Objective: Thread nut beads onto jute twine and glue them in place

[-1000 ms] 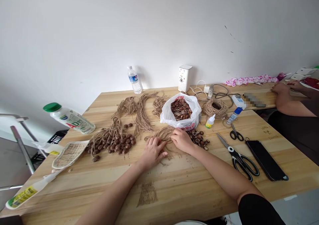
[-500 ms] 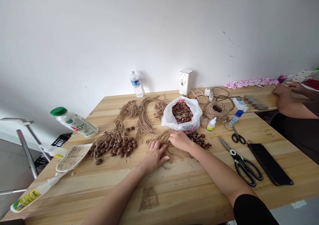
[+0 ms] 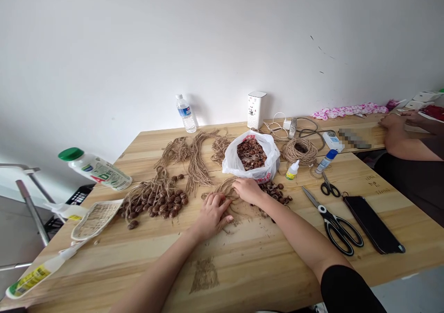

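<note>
Lying palm down on the table, my left hand (image 3: 212, 213) has its thumb apart from the fingers, which rest on loose twine strands (image 3: 226, 187). My right hand (image 3: 248, 192) is closed on these strands just in front of a white plastic bag (image 3: 231, 161). Brown nutshell pieces (image 3: 252, 152) fill the bag, and more shells (image 3: 277, 193) are scattered beside my right wrist. Left of my hands is a heap of brown nuts or shells tied to twine (image 3: 163, 204). Behind it lie cut twine bundles (image 3: 199, 160). My right fingertips are partly hidden.
Large scissors (image 3: 322, 210), small scissors (image 3: 329, 188) and a black phone (image 3: 374, 225) lie at right. A glue bottle (image 3: 292, 170) and twine coil (image 3: 300, 151) stand behind them. A woven tray (image 3: 97, 220) is at left, a water bottle (image 3: 186, 114) at back. Another person's arm (image 3: 398, 137) rests far right.
The view has shifted slightly, so everything sits a little further left and higher. Both hands stay at the twine strands with almost no visible movement.
</note>
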Available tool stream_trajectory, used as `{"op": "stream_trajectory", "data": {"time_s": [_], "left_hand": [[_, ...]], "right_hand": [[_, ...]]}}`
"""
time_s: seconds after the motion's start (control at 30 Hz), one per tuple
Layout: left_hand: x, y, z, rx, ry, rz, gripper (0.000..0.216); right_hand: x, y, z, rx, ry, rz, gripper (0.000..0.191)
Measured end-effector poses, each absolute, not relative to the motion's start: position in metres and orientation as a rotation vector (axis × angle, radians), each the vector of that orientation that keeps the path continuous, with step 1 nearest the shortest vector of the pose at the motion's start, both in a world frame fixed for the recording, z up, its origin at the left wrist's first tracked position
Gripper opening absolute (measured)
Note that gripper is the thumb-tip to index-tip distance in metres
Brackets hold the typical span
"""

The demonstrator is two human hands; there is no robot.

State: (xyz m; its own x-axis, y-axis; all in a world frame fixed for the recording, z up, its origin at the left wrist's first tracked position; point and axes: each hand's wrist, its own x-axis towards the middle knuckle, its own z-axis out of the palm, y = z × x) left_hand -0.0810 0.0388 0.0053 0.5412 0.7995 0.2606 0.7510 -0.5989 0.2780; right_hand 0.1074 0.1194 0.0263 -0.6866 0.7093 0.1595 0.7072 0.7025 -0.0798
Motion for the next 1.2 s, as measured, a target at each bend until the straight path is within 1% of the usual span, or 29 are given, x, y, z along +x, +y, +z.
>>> {"op": "stream_trajectory", "data": {"time_s": [0.1,0.13,0.33,0.5,0.67,0.73,0.8,1.0,1.2], "left_hand": [[-0.082,0.039,0.003,2.655,1.322,0.565,0.052],[-0.082,0.039,0.003,2.660,1.318,0.568,0.052],[-0.082,0.039,0.004,2.678,1.318,0.569,0.054],[-0.082,0.038,0.004,2.688,1.341,0.588,0.055],[-0.081,0.039,0.001,2.680,1.378,0.586,0.052],[-0.080,0.039,0.000,2.679,1.381,0.594,0.051],[-0.080,0.040,0.000,2.677,1.378,0.600,0.051],[-0.083,0.042,-0.001,2.641,1.348,0.652,0.052],[-0.090,0.045,0.003,2.538,1.289,0.761,0.041]], "right_hand": [[0.115,0.114,0.032,-1.021,-2.761,0.021,0.030],[0.118,0.112,0.033,-0.966,-2.781,0.016,0.031],[0.122,0.106,0.035,-0.783,-2.831,-0.036,0.019],[0.118,0.103,0.036,-1.002,-2.779,-0.001,0.022],[0.116,0.105,0.034,-1.216,-2.707,0.024,0.020],[0.116,0.106,0.033,-1.227,-2.695,0.015,0.018],[0.116,0.106,0.032,-1.203,-2.696,0.014,0.019],[0.115,0.104,0.030,-0.876,-2.785,-0.050,0.021],[0.115,0.100,0.035,-1.044,-2.820,0.038,0.016]]}}
